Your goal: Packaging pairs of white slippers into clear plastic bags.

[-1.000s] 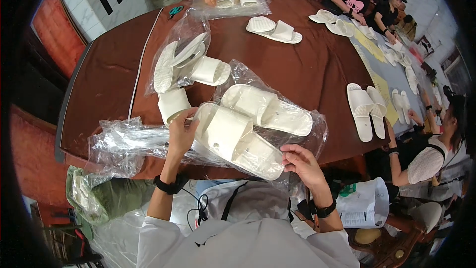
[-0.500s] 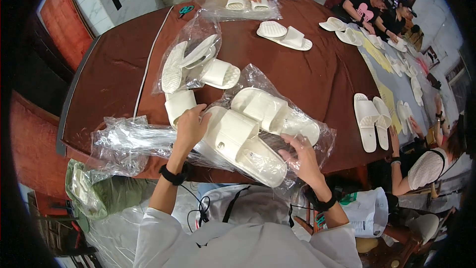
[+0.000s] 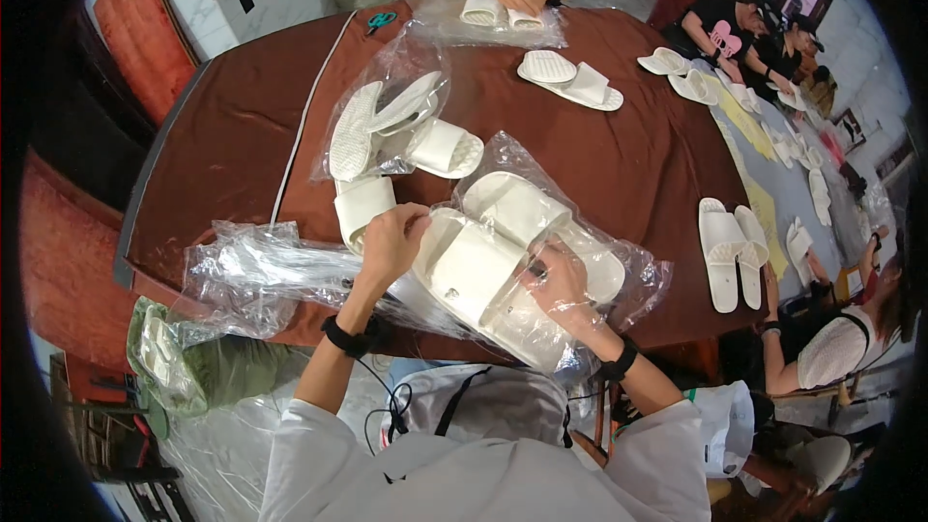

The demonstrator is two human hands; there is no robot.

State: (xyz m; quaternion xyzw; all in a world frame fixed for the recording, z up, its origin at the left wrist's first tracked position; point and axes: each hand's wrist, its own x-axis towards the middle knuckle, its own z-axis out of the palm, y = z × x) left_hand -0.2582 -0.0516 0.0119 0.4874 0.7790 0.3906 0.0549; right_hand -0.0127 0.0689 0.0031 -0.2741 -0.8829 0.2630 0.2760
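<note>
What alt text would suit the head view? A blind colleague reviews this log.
A person's left hand and right hand hold a pair of white slippers going into a clear plastic bag at the near edge of a brown table. More bagged slippers lie beyond, and other people sit around the table with loose pairs.

A clear plastic bag (image 3: 541, 280) with white slippers inside lies at the near edge of the brown tabletop (image 3: 638, 164), at 6 o'clock. A second see-through bag (image 3: 391, 126) with slippers lies just past it, at 11 o'clock. A pile of empty clear bags (image 3: 261, 271) sits near the first bag, at 9 o'clock from it. Far across, at 12 o'clock, another clear bag (image 3: 493, 19) holds a white pair. A green bag (image 3: 184, 367) hangs below the tabletop edge at 8 o'clock.
</note>
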